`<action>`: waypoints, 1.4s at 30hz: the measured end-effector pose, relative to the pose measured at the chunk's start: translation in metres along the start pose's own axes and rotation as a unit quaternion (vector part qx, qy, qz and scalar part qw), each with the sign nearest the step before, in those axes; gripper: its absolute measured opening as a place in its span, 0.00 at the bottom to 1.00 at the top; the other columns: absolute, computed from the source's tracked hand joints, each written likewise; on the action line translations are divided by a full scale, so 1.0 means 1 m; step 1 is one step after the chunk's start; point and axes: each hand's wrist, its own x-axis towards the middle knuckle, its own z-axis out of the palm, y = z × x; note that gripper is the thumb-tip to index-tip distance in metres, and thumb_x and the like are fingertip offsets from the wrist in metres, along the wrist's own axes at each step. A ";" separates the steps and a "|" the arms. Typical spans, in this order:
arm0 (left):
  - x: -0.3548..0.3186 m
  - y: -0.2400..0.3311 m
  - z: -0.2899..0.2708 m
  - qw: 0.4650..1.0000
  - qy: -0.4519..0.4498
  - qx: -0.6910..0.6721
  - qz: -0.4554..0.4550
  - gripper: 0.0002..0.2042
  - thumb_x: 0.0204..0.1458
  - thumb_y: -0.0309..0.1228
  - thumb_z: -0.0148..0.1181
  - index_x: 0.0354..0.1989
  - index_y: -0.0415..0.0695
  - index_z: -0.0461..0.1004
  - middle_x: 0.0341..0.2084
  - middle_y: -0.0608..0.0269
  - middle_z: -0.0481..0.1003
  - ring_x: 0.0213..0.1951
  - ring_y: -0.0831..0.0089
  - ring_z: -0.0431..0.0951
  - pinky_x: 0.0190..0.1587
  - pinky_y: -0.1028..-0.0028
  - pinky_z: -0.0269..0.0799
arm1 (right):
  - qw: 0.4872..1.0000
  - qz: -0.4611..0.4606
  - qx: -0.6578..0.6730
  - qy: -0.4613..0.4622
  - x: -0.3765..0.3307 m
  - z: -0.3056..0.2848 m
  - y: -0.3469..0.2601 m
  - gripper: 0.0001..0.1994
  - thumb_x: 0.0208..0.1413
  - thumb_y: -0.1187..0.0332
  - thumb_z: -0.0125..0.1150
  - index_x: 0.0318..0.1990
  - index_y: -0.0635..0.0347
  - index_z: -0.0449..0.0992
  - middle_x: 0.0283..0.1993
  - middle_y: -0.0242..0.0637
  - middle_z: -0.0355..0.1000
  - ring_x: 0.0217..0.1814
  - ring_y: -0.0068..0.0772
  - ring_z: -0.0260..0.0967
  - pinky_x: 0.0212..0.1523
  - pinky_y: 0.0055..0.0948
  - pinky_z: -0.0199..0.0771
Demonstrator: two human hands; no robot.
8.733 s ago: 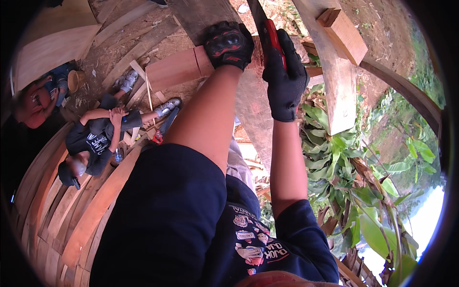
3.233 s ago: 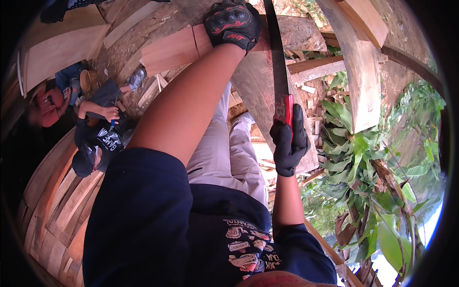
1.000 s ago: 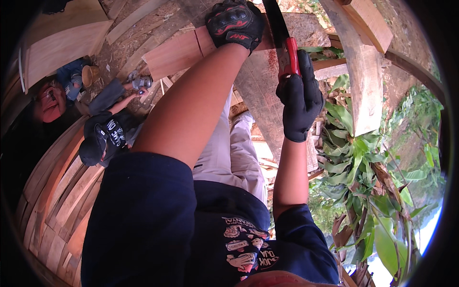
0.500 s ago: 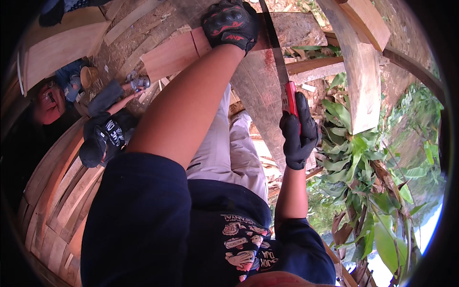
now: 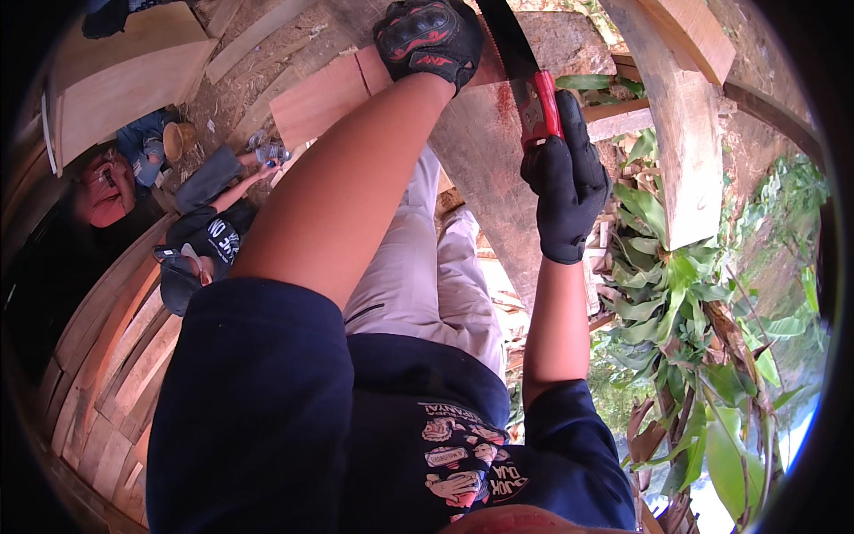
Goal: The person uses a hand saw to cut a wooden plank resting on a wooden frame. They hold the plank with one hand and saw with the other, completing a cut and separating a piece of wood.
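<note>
My left hand (image 5: pixel 429 43), in a black glove with red trim, presses down with bent fingers on a reddish wooden plank (image 5: pixel 318 100). Its fingertips are hidden. A dark line crosses the plank just left of the glove. In my right hand (image 5: pixel 567 182), also black-gloved, is the red handle of a handsaw (image 5: pixel 539 109). The dark toothed blade slants up and away beside my left hand, and its far end leaves the picture. Whether the teeth touch the plank cannot be made out. Beneath lies a wide, weathered board (image 5: pixel 485 165).
A thick upright-looking timber (image 5: pixel 680 151) stands to the right, close to leafy plants (image 5: pixel 680 276). At left, a person in a dark cap (image 5: pixel 200 267) sits holding a clear bottle (image 5: pixel 269 153); another person in red (image 5: pixel 108 189) is beyond. Stacked boards (image 5: pixel 111 400) line the lower left.
My right hand and the saw have moved forward, away from my body, and the blade reaches farther past the top edge. My left hand stays on the plank.
</note>
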 end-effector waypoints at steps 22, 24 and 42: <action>0.002 0.001 -0.004 0.999 0.006 -0.040 -0.006 0.16 0.63 0.41 0.52 0.38 0.48 0.87 0.38 0.52 0.87 0.44 0.53 0.88 0.51 0.54 0.82 | 0.990 -0.017 -0.136 -0.020 -0.020 0.001 -0.009 0.24 0.70 0.69 0.59 0.71 0.63 0.77 0.65 0.51 0.81 0.57 0.43 0.85 0.57 0.35 0.82; 0.001 0.001 -0.001 0.999 -0.004 -0.038 -0.011 0.16 0.63 0.41 0.52 0.40 0.48 0.86 0.40 0.52 0.87 0.45 0.52 0.88 0.51 0.54 0.82 | 0.992 -0.031 -0.121 -0.008 -0.023 -0.002 -0.003 0.24 0.70 0.68 0.59 0.71 0.64 0.77 0.61 0.50 0.83 0.50 0.37 0.86 0.53 0.34 0.82; -0.008 -0.005 0.019 0.999 0.034 0.009 0.009 0.18 0.65 0.45 0.53 0.45 0.47 0.84 0.45 0.52 0.85 0.47 0.50 0.86 0.51 0.52 0.81 | 0.992 -0.012 -0.123 0.016 -0.006 0.011 -0.033 0.24 0.70 0.71 0.58 0.72 0.61 0.77 0.49 0.39 0.86 0.32 0.18 0.75 0.37 0.26 0.77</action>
